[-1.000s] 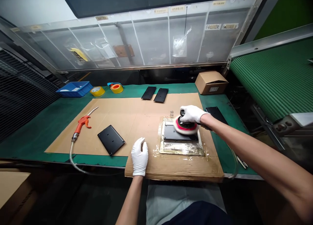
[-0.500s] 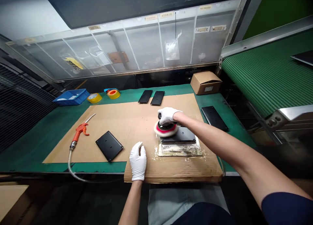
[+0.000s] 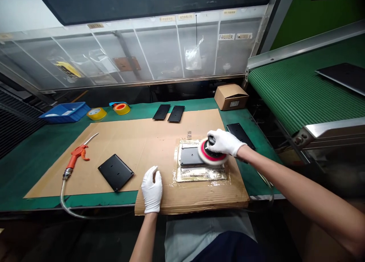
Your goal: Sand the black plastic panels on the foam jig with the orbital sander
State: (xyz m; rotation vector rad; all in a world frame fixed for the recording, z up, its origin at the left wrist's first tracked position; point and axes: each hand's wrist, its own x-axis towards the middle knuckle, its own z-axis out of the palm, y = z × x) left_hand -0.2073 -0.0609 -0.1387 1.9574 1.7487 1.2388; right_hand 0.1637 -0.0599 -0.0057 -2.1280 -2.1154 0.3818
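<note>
My right hand [image 3: 224, 142], in a white glove, grips the top of an orbital polisher [image 3: 212, 152] with a red-and-white pad. The pad presses on the right part of a black metal plate [image 3: 188, 156], which lies on a foil-and-plastic sheet [image 3: 199, 174]. My left hand [image 3: 152, 190], also gloved, rests empty on a corrugated cardboard sheet [image 3: 194, 201] with its fingers loosely curled. Nearest to it, up and to the left, lies another black plate [image 3: 115, 172]. The polisher hides the plate's right end.
An orange air blow gun [image 3: 75, 155] with a hose lies on the large cardboard sheet [image 3: 159, 136]. Black plates [image 3: 161, 112] [image 3: 176, 113] [image 3: 238, 135] lie around it. Tape rolls [image 3: 97, 113], a blue tray [image 3: 65, 112], a carton [image 3: 231, 97] and a green conveyor [image 3: 302, 87] stand beyond.
The polisher has moved right along the black plate, from its left end to its right end. My left hand stays in place, and the whole view has shifted slightly.
</note>
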